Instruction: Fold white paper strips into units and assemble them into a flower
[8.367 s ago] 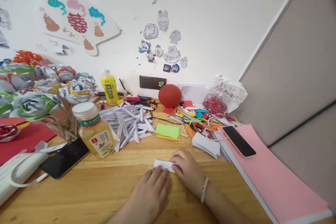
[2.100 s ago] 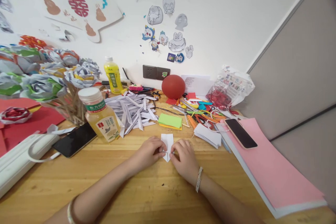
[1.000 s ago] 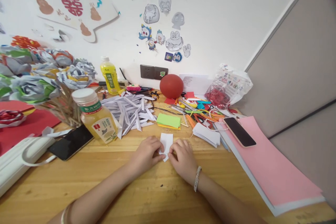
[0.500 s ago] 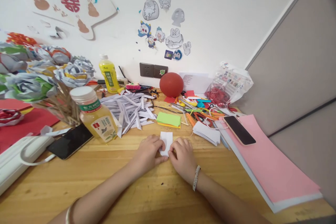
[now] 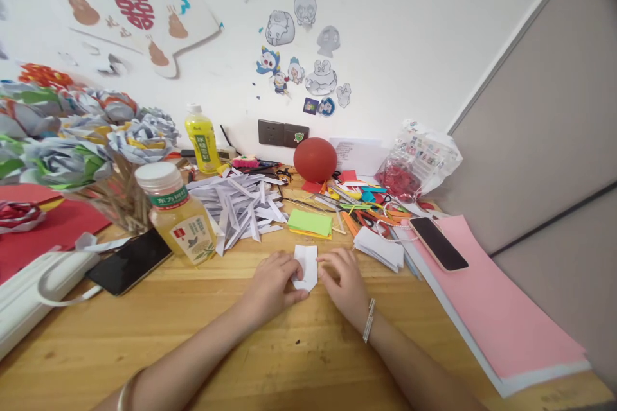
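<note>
A small white paper (image 5: 306, 263) lies on the wooden table in front of me, its near right corner slanted as if folded in. My left hand (image 5: 276, 279) presses and pinches its left side, thumb along the near edge and curled fingers on top. At the right edge of the paper is my right hand (image 5: 344, 282), thumb and forefinger apart and nothing visibly held between them. Just beyond the paper lies a stack of green and orange paper slips (image 5: 310, 223). A stack of white paper pieces (image 5: 380, 248) rests to the right of my right hand.
A heap of folded white paper strips (image 5: 241, 205) lies behind my left hand, beside a tea bottle (image 5: 180, 218). Scissors and coloured scraps lie around a red balloon (image 5: 315, 159). One phone (image 5: 438, 243) rests on pink paper (image 5: 506, 308), another phone (image 5: 130, 261) at left.
My right hand has moved slightly right, and its thumb and forefinger have parted from the paper's near edge. The paper's near right corner now shows a slanted fold. My left hand stays put.
</note>
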`<state>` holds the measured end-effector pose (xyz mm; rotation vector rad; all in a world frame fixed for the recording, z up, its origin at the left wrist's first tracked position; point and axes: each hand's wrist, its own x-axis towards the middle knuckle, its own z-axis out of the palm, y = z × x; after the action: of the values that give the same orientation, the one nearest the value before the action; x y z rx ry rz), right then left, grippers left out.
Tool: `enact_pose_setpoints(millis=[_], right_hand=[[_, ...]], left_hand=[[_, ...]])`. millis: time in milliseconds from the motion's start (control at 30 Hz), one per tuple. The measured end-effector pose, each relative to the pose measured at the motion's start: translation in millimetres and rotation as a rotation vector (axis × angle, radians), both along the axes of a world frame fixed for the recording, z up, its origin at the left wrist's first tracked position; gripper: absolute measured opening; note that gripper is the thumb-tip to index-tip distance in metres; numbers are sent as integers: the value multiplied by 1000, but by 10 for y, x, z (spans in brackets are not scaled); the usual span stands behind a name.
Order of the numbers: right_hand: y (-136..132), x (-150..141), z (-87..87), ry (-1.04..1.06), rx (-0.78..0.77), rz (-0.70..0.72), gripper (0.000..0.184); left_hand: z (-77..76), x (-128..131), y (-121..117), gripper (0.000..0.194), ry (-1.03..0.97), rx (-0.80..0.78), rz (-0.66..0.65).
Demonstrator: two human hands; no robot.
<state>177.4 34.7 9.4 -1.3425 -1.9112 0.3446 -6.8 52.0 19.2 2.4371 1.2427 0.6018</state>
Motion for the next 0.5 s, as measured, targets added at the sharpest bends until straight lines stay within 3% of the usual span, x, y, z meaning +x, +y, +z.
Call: enact_pose_setpoints(millis=[167, 367, 500], right_hand=[[-12, -28, -27, -144, -36, -17, 30], [-17, -32, -35, -173, -33, 4, 27], [-31, -45, -18, -201, -22, 9, 25]], left_hand=[[-18, -21, 8, 24, -55, 12, -18], [17, -68, 55, 6, -88, -26, 70], [36, -74, 64, 8, -6, 8, 100]])
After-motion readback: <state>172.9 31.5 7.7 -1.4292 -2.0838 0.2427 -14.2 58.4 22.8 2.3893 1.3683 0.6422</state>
